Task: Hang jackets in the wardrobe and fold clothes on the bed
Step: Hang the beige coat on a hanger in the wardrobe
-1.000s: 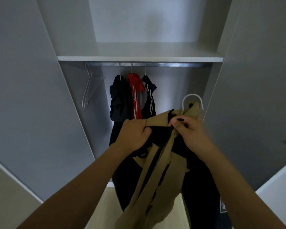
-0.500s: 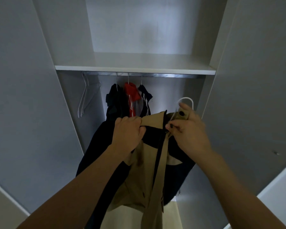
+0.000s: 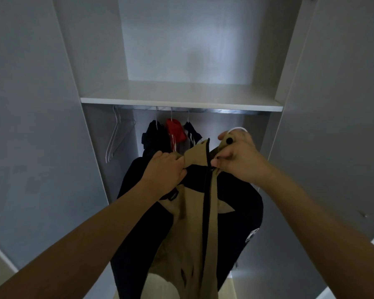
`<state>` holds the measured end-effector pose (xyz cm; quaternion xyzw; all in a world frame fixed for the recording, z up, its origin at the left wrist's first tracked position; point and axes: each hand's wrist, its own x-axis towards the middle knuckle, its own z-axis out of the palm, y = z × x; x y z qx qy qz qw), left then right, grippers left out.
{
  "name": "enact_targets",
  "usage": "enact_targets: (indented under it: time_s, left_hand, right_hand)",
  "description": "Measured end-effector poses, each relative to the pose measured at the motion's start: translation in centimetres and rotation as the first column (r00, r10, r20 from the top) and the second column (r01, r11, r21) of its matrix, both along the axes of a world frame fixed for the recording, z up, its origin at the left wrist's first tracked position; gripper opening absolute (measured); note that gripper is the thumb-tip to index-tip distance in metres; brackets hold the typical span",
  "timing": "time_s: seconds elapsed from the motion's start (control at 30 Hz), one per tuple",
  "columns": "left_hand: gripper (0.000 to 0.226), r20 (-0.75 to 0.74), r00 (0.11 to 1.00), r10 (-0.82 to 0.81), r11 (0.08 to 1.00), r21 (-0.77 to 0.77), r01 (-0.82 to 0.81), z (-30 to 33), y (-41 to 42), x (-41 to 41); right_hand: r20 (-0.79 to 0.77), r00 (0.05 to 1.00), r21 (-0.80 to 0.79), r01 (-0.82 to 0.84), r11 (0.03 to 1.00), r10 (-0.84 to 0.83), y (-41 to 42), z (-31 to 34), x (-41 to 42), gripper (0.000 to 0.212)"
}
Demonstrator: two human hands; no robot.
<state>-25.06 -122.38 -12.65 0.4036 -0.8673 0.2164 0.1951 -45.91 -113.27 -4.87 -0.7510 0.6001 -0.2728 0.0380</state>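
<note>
I hold a tan and black jacket (image 3: 194, 223) up in front of the open wardrobe. My left hand (image 3: 164, 171) grips the left side of its tan collar. My right hand (image 3: 239, 156) grips the right side of the collar together with a white hanger, whose hook (image 3: 238, 128) shows just above my fingers. The jacket hangs down between my forearms, below the metal rail (image 3: 203, 109). The rest of the hanger is hidden inside the jacket.
Three garments hang on the rail: a black one (image 3: 154, 137), a red one (image 3: 175, 131) and a dark striped one (image 3: 191, 134). Empty hangers (image 3: 117, 137) hang at the rail's left end. A white shelf (image 3: 181, 100) sits above the rail. Grey doors (image 3: 30, 126) flank the opening.
The view has tilted upward, showing more of the upper shelf. My hands keep their hold on the collar and the jacket has spread wider and straighter.
</note>
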Motion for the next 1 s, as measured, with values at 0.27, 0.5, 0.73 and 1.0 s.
enact_targets:
  time_s: [0.27, 0.5, 0.73, 1.0]
  left_hand:
    - [0.029, -0.236, 0.936, 0.263, 0.965, 0.055, -0.257, 0.4, 2.0, -1.2]
    - [0.048, -0.778, 0.616, 0.121, 0.987, 0.025, -0.161, -3.0, 8.8, -5.5]
    - [0.036, -0.717, 0.693, 0.075, 0.997, 0.069, -0.036, -2.8, 9.3, -7.1]
    - [0.043, -0.373, 0.917, -0.144, 0.981, 0.069, 0.182, -2.1, 9.6, -8.5]
  right_hand:
    - [0.237, 0.971, -0.112, 0.019, 0.994, 0.008, -1.0, 0.4, 1.1, 0.012]
    - [0.095, 0.995, -0.118, -0.028, 0.993, 0.04, -2.1, 2.1, 2.0, 0.022]
    - [0.08, 0.997, -0.068, 0.004, 0.998, 0.002, -2.0, 1.8, 1.8, 0.011]
    - [0.024, 0.979, 0.047, 0.201, 0.978, -0.202, -2.7, 3.5, 0.2, 0.038]
